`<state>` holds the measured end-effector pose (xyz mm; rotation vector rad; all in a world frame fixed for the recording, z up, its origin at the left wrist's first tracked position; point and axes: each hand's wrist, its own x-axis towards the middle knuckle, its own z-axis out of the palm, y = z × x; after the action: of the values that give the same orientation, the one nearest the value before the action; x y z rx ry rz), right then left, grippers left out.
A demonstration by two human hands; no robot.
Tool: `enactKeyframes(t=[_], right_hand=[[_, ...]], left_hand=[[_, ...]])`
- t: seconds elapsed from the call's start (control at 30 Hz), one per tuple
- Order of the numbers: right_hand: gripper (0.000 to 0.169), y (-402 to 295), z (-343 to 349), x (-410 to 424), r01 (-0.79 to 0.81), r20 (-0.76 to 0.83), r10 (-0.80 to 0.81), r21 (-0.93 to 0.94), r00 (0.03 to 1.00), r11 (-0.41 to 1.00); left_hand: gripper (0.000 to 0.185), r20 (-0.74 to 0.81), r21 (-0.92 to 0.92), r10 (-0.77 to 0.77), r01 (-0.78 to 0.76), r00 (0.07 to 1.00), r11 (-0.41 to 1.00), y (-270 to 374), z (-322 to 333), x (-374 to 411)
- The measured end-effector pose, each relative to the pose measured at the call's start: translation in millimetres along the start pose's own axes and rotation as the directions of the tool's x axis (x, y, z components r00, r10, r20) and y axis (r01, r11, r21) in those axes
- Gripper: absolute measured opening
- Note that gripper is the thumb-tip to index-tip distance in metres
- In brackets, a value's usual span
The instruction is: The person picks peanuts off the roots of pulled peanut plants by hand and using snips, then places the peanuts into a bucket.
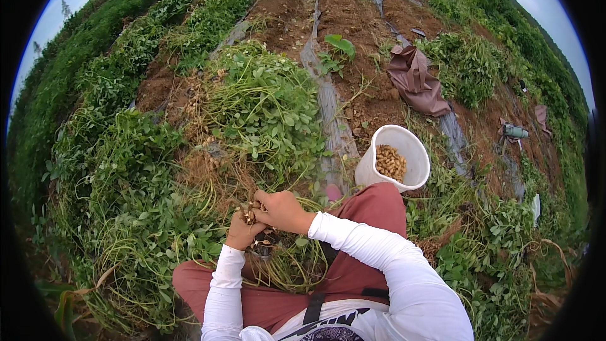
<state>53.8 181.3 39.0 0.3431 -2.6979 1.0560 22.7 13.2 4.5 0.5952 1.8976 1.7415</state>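
Note:
My left hand (242, 231) is closed around some peanut pods with roots (248, 215), in front of my lap. Right against it, my right hand (282, 210) pinches the same bunch from above. A heap of pulled peanut plants (265, 109) lies just beyond, its roots and pods turned towards the left. More stems and leaves lie between my legs. To the right of my hands, beside my knee, stands a white plastic bucket (363, 168) tilted a little, with picked peanuts (390, 163) inside.
A crumpled brown sack (417, 83) lies on the soil beyond the bucket. Strips of plastic mulch film (326, 99) run along the rows. A green bottle-like object (515, 131) is further right. Leafy peanut plants (118, 189) spread on the left.

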Motion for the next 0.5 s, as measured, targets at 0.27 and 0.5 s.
enactKeyframes(t=[0.27,0.5], right_hand=[[0.035,25,-20,8,-0.018,0.308,-0.145,0.471,0.940,0.882],[0.014,11,-23,4,-0.672,0.676,-0.026,0.736,0.736,0.081]], left_hand=[[0.026,0.082,-0.069,-0.023,0.028,0.996,0.997,15,2,-11],[0.033,0.070,-0.254,-0.133,0.147,0.989,0.956,9,-5,-21]])
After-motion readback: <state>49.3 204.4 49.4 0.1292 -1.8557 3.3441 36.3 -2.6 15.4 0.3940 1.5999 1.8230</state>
